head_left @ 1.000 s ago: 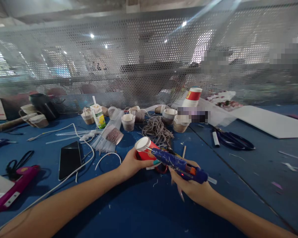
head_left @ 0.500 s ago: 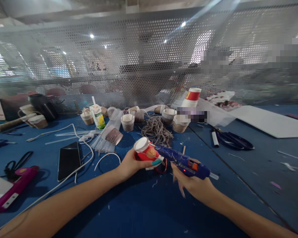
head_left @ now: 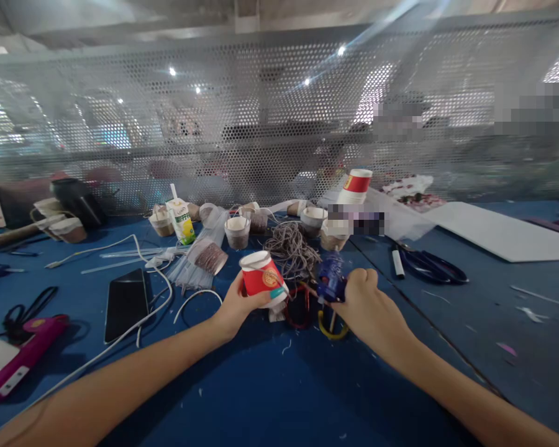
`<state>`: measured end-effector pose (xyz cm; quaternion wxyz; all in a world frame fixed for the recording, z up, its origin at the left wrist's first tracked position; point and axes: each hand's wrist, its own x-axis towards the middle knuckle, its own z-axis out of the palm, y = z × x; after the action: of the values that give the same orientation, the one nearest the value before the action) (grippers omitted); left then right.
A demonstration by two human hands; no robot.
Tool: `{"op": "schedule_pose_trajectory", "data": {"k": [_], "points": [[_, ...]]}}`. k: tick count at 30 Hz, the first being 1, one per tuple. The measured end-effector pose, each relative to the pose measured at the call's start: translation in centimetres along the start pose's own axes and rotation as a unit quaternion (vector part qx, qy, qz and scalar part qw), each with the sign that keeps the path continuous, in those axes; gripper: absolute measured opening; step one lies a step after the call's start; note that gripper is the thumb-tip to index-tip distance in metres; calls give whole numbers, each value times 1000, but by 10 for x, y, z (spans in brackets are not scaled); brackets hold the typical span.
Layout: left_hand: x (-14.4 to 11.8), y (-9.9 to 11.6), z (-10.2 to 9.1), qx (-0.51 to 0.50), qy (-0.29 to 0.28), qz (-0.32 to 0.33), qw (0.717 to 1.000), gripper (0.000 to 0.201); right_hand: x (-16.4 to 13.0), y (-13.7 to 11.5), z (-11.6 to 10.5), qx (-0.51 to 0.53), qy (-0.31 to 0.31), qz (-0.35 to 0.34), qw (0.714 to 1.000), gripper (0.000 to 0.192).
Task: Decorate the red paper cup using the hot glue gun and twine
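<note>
My left hand [head_left: 235, 304] grips a red paper cup [head_left: 259, 275] with a white rim and a round gold mark, held tilted just above the blue table [head_left: 270, 385]. My right hand [head_left: 370, 307] is closed around a blue glue gun [head_left: 330, 278], which now points away from me, next to a tangle of grey twine [head_left: 291, 248]. The gun's nozzle is hidden. A red ring and a yellow ring [head_left: 331, 329] lie on the table under my hands.
Several twine-wrapped cups [head_left: 236, 231] and a juice carton [head_left: 182, 218] stand at the back by the perforated screen. A black phone [head_left: 127, 303], white cable, pink glue gun [head_left: 23, 355] and scissors lie left. Black scissors [head_left: 428, 266] and a white board [head_left: 498, 231] lie right.
My right hand swung the glue gun off the cup and turned it toward the far side of the table. My left hand turned the cup more upright.
</note>
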<state>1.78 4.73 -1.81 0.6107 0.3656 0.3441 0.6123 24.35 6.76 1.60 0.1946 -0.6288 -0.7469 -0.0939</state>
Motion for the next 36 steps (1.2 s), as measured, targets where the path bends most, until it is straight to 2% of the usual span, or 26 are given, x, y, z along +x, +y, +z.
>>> {"op": "schedule_pose_trajectory", "data": {"k": [2, 4, 6, 8, 10, 12, 14, 16, 18, 20, 22, 25, 29, 32, 36], "points": [[0, 0, -1, -11, 6, 0, 1000, 55, -3, 4, 3, -39, -43, -3, 998, 29], [-1, 1, -1, -15, 11, -1, 1000, 55, -7, 5, 6, -41, -50, -34, 997, 30], [-1, 2, 0, -11, 2, -2, 1000, 55, -10, 1, 8, -26, -5, -66, 997, 36], [-1, 2, 0, 0, -17, 1, 1000, 58, -13, -7, 5, 10, 79, -91, 993, 47], [-2, 2, 0, 16, -33, 3, 999, 60, -17, -17, -2, 82, 153, -125, 977, 55], [-3, 2, 1, 35, -37, 3, 999, 61, -21, -24, -12, 181, 171, -197, 948, 46], [-4, 3, 2, 56, -32, -1, 998, 61, -25, -27, -20, 268, 143, -282, 910, 32], [-5, 4, 4, 76, -34, -7, 996, 61, -29, -27, -25, 315, 70, -356, 877, 26], [-6, 5, 4, 92, -42, -8, 995, 60, -32, -27, -26, 333, -13, -385, 861, 23], [-7, 5, 4, 100, -50, -4, 994, 59, -33, -27, -25, 345, -73, -370, 860, 19], [-7, 5, 5, 98, -51, -2, 994, 59, -33, -27, -23, 364, -99, -345, 859, 13], [-8, 8, 6, 93, -55, -18, 994, 59, -32, -26, -20, 398, -104, -310, 857, 7], [-9, 11, 8, 90, -71, -24, 993, 59, -30, -21, -16, 456, -91, -250, 849, 17], [-9, 13, 9, 78, -81, -25, 993, 61, -28, -18, -12, 519, -116, -214, 819, 18], [-9, 12, 7, 60, -80, -31, 994, 64, -23, -20, -14, 609, -133, -132, 771, 19]]}}
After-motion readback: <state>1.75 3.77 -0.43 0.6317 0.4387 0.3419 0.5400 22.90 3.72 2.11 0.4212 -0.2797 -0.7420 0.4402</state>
